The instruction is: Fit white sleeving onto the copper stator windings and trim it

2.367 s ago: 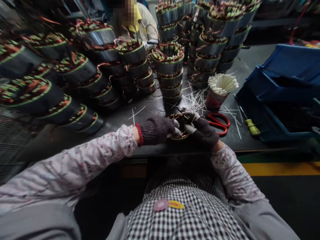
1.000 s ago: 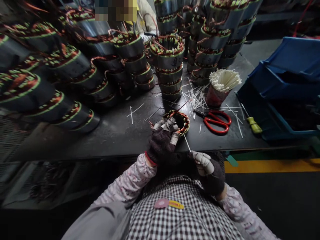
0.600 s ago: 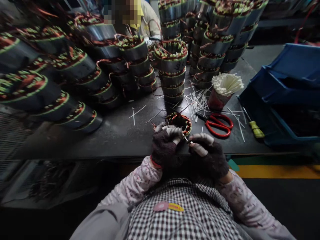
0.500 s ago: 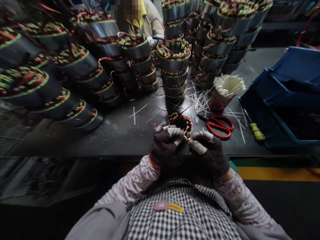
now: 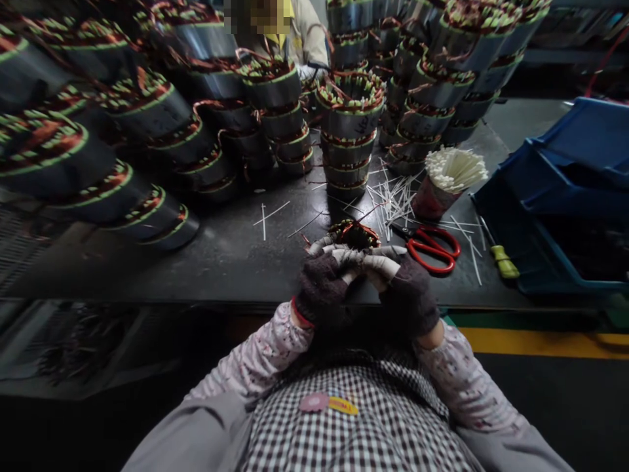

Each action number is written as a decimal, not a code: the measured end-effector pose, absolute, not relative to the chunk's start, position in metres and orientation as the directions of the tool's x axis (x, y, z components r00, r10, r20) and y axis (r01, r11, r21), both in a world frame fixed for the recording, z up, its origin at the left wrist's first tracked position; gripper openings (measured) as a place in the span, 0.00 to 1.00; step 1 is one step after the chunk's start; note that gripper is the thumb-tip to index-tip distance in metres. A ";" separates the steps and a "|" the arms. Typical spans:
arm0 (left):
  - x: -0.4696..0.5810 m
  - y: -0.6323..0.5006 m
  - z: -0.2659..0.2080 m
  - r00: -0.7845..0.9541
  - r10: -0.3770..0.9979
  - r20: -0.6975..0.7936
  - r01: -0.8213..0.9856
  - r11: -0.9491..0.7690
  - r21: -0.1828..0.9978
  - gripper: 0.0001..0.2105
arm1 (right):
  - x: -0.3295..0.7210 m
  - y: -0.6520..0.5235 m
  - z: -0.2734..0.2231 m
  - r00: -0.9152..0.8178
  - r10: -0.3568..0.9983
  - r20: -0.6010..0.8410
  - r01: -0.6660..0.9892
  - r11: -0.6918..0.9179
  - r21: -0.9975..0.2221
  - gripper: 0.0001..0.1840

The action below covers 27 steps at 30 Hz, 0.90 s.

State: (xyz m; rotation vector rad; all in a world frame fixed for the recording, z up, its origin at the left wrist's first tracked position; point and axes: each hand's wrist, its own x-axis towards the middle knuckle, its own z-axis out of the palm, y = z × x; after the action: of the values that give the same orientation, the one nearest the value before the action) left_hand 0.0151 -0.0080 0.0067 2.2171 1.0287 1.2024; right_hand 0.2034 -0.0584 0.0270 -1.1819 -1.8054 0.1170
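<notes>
Head view: knit-gloved, tape-fingered left hand [image 5: 324, 280] and right hand [image 5: 409, 288] together, grip unclear, at a round, coppery, pale-tipped wire winding [image 5: 361, 231].

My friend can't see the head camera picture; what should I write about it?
A person's gloved left hand and gloved right hand meet at the near side of a wire-wound ring on a dark table. Nearby are red-handled scissors, scattered white sticks and a cup full of more; stacks of similar rings rise behind.

Left fingers [image 5: 345, 256], right fingers [image 5: 384, 265] curled together
</notes>
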 end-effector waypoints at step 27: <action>0.017 -0.008 0.017 0.333 0.738 0.587 0.478 -0.669 0.569 0.05 | 0.234 0.010 0.039 0.459 0.776 0.432 0.167 0.403 -0.900 0.14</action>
State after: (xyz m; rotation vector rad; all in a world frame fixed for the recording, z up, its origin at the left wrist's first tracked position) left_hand 0.0174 -0.0085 0.0169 2.3083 1.0885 1.2529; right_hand 0.2343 0.0097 0.0394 -1.1176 -1.0530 0.4917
